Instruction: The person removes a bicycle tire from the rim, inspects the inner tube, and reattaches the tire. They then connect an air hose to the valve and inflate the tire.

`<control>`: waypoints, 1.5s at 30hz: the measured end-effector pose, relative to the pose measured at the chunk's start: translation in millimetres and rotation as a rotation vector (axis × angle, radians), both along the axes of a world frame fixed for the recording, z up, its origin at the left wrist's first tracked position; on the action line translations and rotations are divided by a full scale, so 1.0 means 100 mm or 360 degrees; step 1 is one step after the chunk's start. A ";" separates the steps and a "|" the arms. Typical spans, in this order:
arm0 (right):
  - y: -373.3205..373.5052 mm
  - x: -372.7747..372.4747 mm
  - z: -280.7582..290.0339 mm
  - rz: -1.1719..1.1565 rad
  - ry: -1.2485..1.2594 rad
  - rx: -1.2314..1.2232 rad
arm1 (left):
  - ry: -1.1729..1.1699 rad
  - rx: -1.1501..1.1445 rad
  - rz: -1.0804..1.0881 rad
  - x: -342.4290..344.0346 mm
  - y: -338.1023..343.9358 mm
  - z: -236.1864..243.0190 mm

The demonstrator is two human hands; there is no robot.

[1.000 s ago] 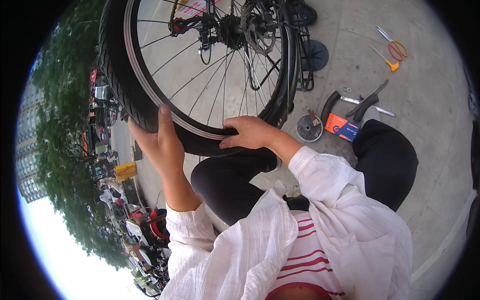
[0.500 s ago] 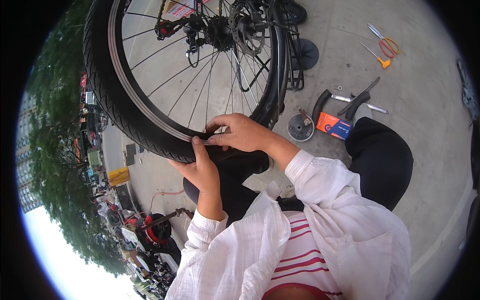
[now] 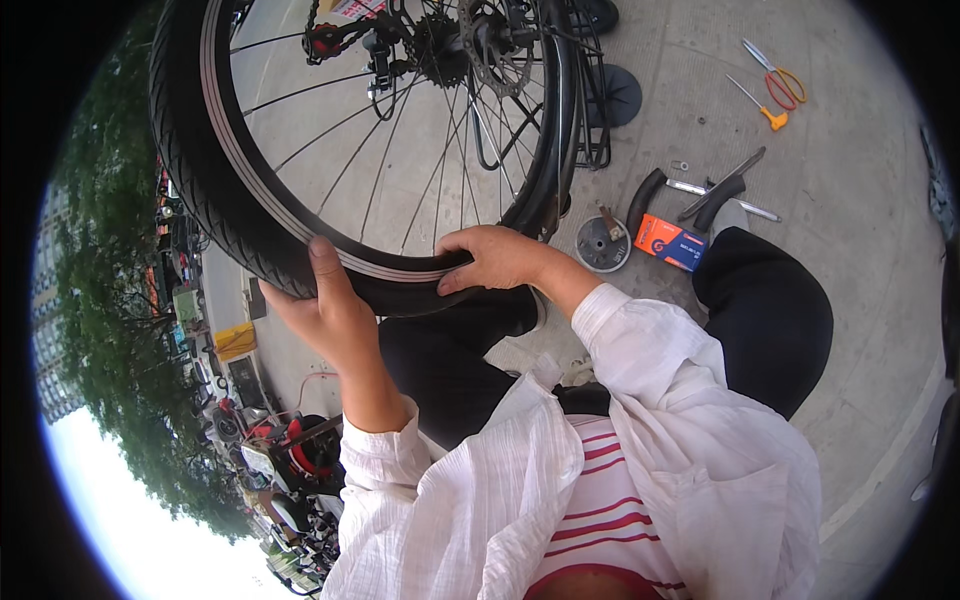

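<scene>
In front of me stands a bicycle wheel with a black tyre [image 3: 215,215], a striped rim and thin spokes. My left hand [image 3: 325,305] is wrapped round the tyre's lower left part, its thumb on the near side by the rim and its fingers behind. My right hand [image 3: 490,262] grips the tyre's lower edge farther right, fingers over the rim's inner side and thumb on the tyre wall. Above both hands are the sprocket cassette [image 3: 437,55], the derailleur [image 3: 380,70] and a brake disc [image 3: 495,50].
On the concrete to the right lie scissors [image 3: 780,80], a yellow-handled screwdriver [image 3: 772,118], an orange and blue box [image 3: 672,243], a round metal dish [image 3: 602,245], black curved pieces [image 3: 647,197] and a metal bar [image 3: 755,208]. Parked motorbikes [image 3: 300,450] stand at the lower left.
My left hand has slid left along the tyre, away from my right hand. My right hand has moved slightly right, and its thumb now presses the tyre wall. The view has shifted a little.
</scene>
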State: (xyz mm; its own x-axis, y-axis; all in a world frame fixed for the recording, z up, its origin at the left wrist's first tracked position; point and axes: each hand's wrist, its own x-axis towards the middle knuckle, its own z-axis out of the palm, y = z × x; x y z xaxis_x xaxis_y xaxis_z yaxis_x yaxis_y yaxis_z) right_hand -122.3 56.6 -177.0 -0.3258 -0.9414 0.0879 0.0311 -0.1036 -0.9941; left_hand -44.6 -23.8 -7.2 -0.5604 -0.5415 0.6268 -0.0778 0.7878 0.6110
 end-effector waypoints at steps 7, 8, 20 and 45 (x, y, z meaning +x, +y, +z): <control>0.04 0.14 0.09 -0.0388 0.0334 0.0039 | -0.0026 -0.0087 0.0144 -0.05 -0.01 0.04; 0.04 0.15 0.10 -0.0376 0.0310 0.0009 | 0.0030 -0.0043 0.0052 -0.01 0.00 -0.01; 0.35 -0.37 -0.55 -0.0477 0.0519 0.0507 | 0.0154 0.0533 -0.0099 0.25 0.09 -0.51; 0.22 -0.37 -0.39 -0.0509 0.0202 0.0131 | 0.0029 0.0371 -0.0019 0.17 0.25 -0.26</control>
